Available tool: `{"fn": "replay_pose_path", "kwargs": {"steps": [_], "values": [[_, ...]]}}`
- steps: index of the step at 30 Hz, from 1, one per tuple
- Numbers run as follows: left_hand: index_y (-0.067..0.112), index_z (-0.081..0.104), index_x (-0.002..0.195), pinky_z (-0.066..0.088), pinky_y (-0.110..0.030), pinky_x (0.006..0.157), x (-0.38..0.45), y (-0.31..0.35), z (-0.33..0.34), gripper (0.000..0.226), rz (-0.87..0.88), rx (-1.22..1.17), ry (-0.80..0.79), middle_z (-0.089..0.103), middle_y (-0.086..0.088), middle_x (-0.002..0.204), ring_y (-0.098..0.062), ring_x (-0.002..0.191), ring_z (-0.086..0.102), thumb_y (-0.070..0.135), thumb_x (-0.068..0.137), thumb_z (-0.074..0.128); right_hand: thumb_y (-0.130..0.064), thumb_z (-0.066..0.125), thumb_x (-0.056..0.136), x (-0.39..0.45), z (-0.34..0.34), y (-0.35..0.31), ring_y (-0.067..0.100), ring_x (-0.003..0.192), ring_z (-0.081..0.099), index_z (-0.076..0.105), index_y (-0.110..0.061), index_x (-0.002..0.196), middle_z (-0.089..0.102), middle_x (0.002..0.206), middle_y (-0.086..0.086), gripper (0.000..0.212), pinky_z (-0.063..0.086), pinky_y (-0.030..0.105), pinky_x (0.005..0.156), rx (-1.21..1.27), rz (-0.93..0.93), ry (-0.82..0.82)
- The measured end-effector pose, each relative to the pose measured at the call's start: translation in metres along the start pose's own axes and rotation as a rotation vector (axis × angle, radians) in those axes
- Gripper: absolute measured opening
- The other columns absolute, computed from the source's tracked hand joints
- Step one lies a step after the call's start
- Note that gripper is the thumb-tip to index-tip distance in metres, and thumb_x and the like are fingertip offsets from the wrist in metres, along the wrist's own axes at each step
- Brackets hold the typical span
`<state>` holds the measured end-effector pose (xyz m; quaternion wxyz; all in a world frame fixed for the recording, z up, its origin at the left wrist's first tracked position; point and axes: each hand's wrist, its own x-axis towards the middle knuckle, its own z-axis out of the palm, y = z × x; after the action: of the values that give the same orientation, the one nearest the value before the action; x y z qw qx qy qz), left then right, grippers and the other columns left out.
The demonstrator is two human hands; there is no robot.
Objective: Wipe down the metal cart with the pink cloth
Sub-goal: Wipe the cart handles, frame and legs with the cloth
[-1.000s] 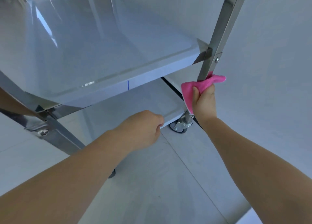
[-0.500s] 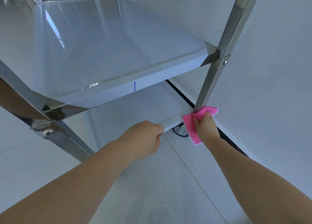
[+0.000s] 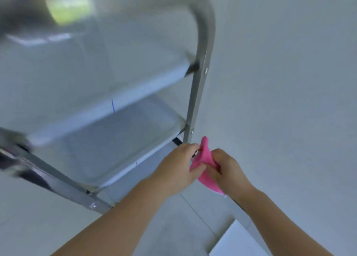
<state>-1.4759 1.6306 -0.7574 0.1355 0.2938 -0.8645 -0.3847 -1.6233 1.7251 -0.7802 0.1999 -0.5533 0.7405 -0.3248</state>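
The metal cart (image 3: 197,101) fills the left and middle of the head view, blurred by motion, with stacked shelves and a bent upright post on its right side. The pink cloth (image 3: 205,159) hangs bunched just below the foot of that post, off the metal. My left hand (image 3: 179,168) pinches the cloth's left side. My right hand (image 3: 226,168) grips its right side. Both hands sit close together in front of the cart's lowest shelf corner.
A plain grey-white wall (image 3: 289,82) stands right of the cart. The tiled floor (image 3: 173,226) runs under my arms. A white flat object (image 3: 237,242) lies at the bottom right. A blurred yellow-green thing (image 3: 67,6) sits on the top shelf.
My right hand has taken the cloth down the post and off it. My left hand has left the lower shelf edge and joined the right on the cloth. The view has pulled back and up.
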Motion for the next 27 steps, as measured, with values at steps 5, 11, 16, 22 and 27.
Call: {"fn": "replay_pose_path", "kwargs": {"steps": [5, 11, 16, 22, 27], "values": [[0.029, 0.064, 0.085, 0.053, -0.023, 0.066, -0.017, 0.148, -0.115, 0.017, -0.078, -0.185, 0.029, 0.068, 0.01, 0.077, -0.002, 0.07, 0.062, 0.044, 0.076, 0.065, -0.017, 0.06, 0.086, -0.022, -0.129, -0.151, 0.009, 0.072, 0.053, 0.062, -0.01, 0.085, 0.051, 0.082, 0.001, 0.007, 0.043, 0.022, 0.066, 0.023, 0.0, 0.019], [0.018, 0.061, 0.078, 0.051, -0.028, 0.067, -0.05, 0.286, -0.278, 0.013, -0.031, -0.131, 0.106, 0.065, 0.004, 0.074, -0.011, 0.07, 0.06, 0.03, 0.084, 0.062, -0.033, 0.069, 0.077, -0.013, -0.251, -0.328, 0.007, 0.088, 0.052, 0.052, -0.022, 0.121, 0.049, 0.101, -0.007, 0.048, 0.045, 0.021, 0.076, -0.02, -0.075, 0.022], [0.024, 0.054, 0.074, 0.042, -0.012, 0.055, -0.091, 0.306, -0.392, 0.015, -0.006, -0.118, 0.267, 0.058, 0.01, 0.066, -0.001, 0.058, 0.052, 0.032, 0.086, 0.06, -0.038, 0.064, 0.075, 0.015, -0.27, -0.439, 0.019, 0.103, 0.047, 0.043, -0.022, 0.135, 0.045, 0.116, 0.0, 0.065, 0.045, 0.034, 0.088, -0.217, -0.288, -0.023], [0.016, 0.059, 0.073, 0.042, -0.018, 0.055, -0.137, 0.233, -0.517, 0.017, -0.061, -0.156, 0.459, 0.057, 0.007, 0.061, -0.003, 0.054, 0.049, 0.027, 0.082, 0.068, -0.031, 0.065, 0.081, 0.075, -0.192, -0.555, 0.025, 0.09, 0.053, 0.063, -0.013, 0.105, 0.056, 0.102, 0.005, 0.03, 0.044, 0.032, 0.079, -0.252, -0.434, 0.022], [0.018, 0.059, 0.072, 0.04, -0.018, 0.067, -0.172, 0.14, -0.633, 0.017, -0.082, -0.073, 0.473, 0.058, 0.008, 0.078, -0.004, 0.069, 0.054, 0.03, 0.08, 0.07, -0.031, 0.065, 0.082, 0.126, -0.094, -0.656, 0.027, 0.076, 0.055, 0.066, -0.01, 0.089, 0.063, 0.084, 0.005, 0.022, 0.044, 0.036, 0.072, -0.213, -0.418, 0.027]]}}
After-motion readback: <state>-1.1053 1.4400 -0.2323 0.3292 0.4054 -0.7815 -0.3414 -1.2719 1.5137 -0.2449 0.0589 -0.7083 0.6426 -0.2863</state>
